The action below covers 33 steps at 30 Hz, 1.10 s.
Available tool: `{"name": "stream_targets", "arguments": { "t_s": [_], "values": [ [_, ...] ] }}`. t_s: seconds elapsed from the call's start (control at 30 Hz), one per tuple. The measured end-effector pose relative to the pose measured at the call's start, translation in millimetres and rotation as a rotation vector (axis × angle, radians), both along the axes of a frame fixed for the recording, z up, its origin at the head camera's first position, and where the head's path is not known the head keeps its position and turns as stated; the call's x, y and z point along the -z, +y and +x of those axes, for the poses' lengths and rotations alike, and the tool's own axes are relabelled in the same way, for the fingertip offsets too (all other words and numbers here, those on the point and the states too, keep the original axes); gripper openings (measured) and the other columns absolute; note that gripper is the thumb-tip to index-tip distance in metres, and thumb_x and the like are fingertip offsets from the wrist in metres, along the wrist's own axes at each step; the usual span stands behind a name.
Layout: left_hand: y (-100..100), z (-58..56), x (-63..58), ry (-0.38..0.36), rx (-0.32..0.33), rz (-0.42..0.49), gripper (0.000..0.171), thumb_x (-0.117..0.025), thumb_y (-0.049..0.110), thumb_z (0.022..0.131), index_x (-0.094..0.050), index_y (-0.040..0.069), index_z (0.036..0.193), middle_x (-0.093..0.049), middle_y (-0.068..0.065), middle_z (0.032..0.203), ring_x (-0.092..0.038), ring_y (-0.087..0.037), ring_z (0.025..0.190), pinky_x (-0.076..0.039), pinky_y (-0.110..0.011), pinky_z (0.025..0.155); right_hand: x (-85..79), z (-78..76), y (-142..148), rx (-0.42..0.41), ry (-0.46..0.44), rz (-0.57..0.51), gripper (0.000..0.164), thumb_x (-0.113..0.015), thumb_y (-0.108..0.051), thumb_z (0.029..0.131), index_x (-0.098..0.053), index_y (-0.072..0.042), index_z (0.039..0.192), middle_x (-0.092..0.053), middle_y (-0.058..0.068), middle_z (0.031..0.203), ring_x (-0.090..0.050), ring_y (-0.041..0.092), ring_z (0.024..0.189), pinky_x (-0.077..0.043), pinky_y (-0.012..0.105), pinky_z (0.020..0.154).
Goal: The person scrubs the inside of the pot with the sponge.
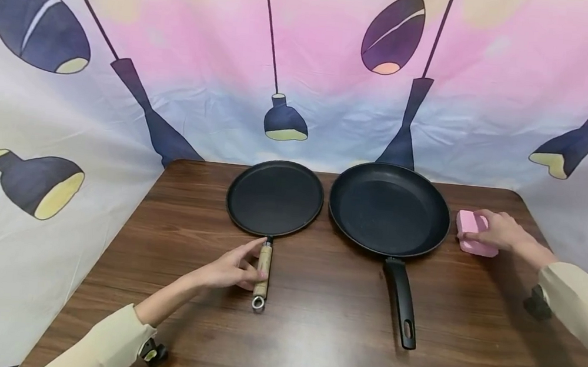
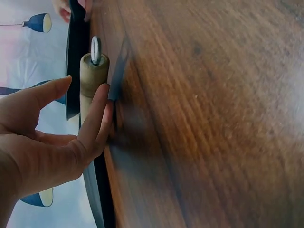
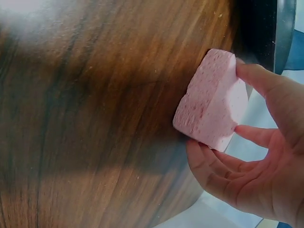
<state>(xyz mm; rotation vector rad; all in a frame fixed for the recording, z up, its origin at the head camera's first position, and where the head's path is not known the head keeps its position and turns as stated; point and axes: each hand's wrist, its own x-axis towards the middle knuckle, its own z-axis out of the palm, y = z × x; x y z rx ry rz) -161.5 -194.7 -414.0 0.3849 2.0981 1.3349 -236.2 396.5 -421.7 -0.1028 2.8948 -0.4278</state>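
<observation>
At the left stands a flat round black griddle pan, its light wooden handle ending in a metal ring. My left hand is at that handle. In the left wrist view its extended fingers touch the handle, while the thumb stays apart from it. On the far right, my right hand holds a pink sponge near the table's edge. The right wrist view shows thumb and fingers on opposite sides of the sponge, which is close to or on the tabletop.
A larger black frying pan sits between the griddle pan and the sponge, its black handle pointing toward me. All lie on a brown wooden table. Behind hangs a cloth backdrop printed with lamps.
</observation>
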Motion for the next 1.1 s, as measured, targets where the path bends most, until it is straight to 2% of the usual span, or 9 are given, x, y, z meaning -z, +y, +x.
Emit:
{"name": "stream_targets", "arguments": {
  "t_s": [0.13, 0.3, 0.5, 0.57, 0.77, 0.93, 1.1],
  "values": [
    [4.6, 0.1, 3.5, 0.004, -0.029, 0.000, 0.090, -0.070, 0.009, 0.096, -0.010, 0.000, 0.162, -0.031, -0.035, 0.147, -0.068, -0.017, 0.098, -0.065, -0.041, 0.085, -1.0, -2.1, 3.8, 0.005, -0.001, -0.012, 0.075, -0.075, -0.028, 0.088, -0.040, 0.019, 0.136, -0.045, 0.051, 0.131, -0.047, 0.062, 0.115, -0.044, 0.074, 0.099],
    [5.4, 2.6, 5.2, 0.002, -0.073, 0.002, 0.094, -0.074, 0.005, 0.092, -0.011, -0.001, 0.162, -0.031, -0.033, 0.145, -0.067, -0.013, 0.095, -0.064, -0.039, 0.083, -6.0, -2.7, 7.2, 0.000, 0.022, -0.005, 0.071, -0.075, -0.026, 0.088, -0.044, 0.017, 0.135, -0.049, 0.049, 0.128, -0.053, 0.059, 0.109, -0.048, 0.069, 0.093],
    [7.6, 3.0, 4.7, 0.014, -0.090, -0.028, 0.095, -0.076, 0.007, 0.091, -0.014, 0.000, 0.162, -0.032, -0.033, 0.145, -0.066, -0.015, 0.097, -0.065, -0.038, 0.083, -31.9, -5.9, 6.4, -0.036, 0.095, 0.003, 0.068, -0.078, -0.026, 0.086, -0.050, 0.014, 0.132, -0.051, 0.048, 0.126, -0.056, 0.056, 0.104, -0.049, 0.064, 0.088],
    [8.8, 2.7, 3.8, 0.012, -0.092, -0.036, 0.095, -0.076, 0.007, 0.090, -0.014, 0.001, 0.162, -0.032, -0.033, 0.145, -0.066, -0.015, 0.098, -0.065, -0.038, 0.083, -43.2, -7.9, 1.6, -0.060, 0.131, 0.001, 0.066, -0.079, -0.025, 0.084, -0.053, 0.012, 0.131, -0.055, 0.046, 0.124, -0.057, 0.053, 0.101, -0.051, 0.058, 0.084],
    [8.4, 4.3, 4.1, 0.018, -0.107, -0.041, 0.094, -0.077, 0.007, 0.090, -0.016, 0.001, 0.162, -0.033, -0.032, 0.145, -0.066, -0.015, 0.097, -0.065, -0.037, 0.082, -72.7, -14.4, -33.4, -0.105, 0.141, -0.041, 0.064, -0.082, -0.024, 0.082, -0.057, 0.006, 0.133, -0.061, 0.038, 0.118, -0.057, 0.041, 0.093, -0.044, 0.036, 0.068],
    [6.2, 6.4, 5.2, 0.021, -0.093, -0.031, 0.094, -0.076, 0.009, 0.092, -0.015, 0.001, 0.162, -0.032, -0.031, 0.146, -0.066, -0.013, 0.095, -0.064, -0.037, 0.083, -86.6, -23.8, -70.2, -0.152, 0.132, -0.067, 0.065, -0.081, -0.023, 0.083, -0.056, 0.003, 0.136, -0.058, 0.036, 0.128, -0.056, 0.041, 0.096, -0.048, 0.040, 0.071],
    [5.9, 7.4, 4.3, 0.029, -0.090, -0.035, 0.093, -0.076, 0.010, 0.093, -0.014, 0.001, 0.162, -0.034, -0.032, 0.145, -0.067, -0.014, 0.096, -0.064, -0.038, 0.083, -94.8, -37.1, -108.5, -0.210, 0.139, -0.107, 0.066, -0.082, -0.020, 0.082, -0.056, 0.002, 0.138, -0.058, 0.034, 0.130, -0.056, 0.040, 0.099, -0.052, 0.047, 0.076]
  ]
}}
